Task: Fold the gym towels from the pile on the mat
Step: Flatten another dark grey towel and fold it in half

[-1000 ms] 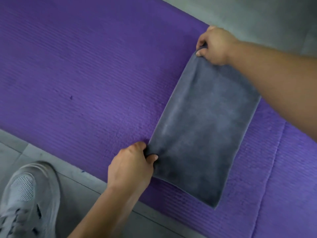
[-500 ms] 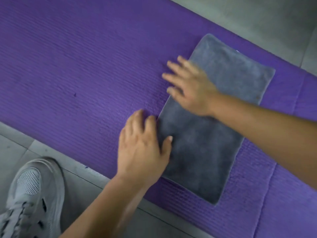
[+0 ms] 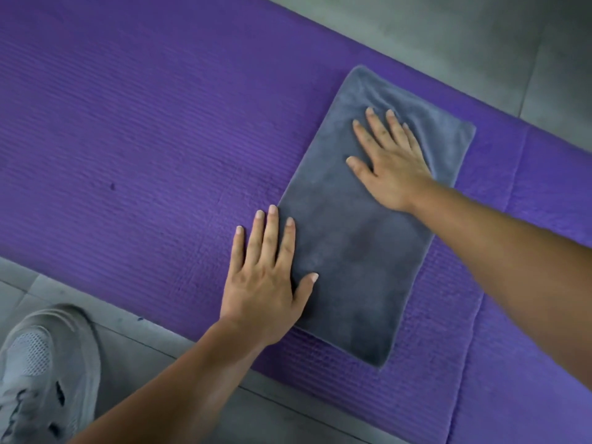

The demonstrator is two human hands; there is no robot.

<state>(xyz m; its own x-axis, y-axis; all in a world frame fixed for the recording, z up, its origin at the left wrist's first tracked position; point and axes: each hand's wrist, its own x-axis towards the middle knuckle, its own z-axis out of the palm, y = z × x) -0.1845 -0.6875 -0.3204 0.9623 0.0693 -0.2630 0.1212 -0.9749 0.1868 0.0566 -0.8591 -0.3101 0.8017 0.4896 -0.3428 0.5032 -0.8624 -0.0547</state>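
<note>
A grey towel (image 3: 362, 251), folded into a long rectangle, lies flat on the purple mat (image 3: 128, 139), running from near the mat's front edge to its far edge. My left hand (image 3: 266, 277) lies flat with straight fingers on the towel's left edge, thumb on the cloth and the outer fingers on the mat. Flat on the towel's far half rests my right hand (image 3: 390, 161), its fingers spread. No pile of other towels is in view.
Grey floor tiles (image 3: 448, 36) border the mat at the far side and at the near side. A grey mesh shoe (image 3: 45, 373) stands on the floor at the lower left, close to the mat's front edge.
Both hands let go of the towel's corners and laid it flat. The right hand moved from the left edge onto the far half, and both hands now press flat on it.
</note>
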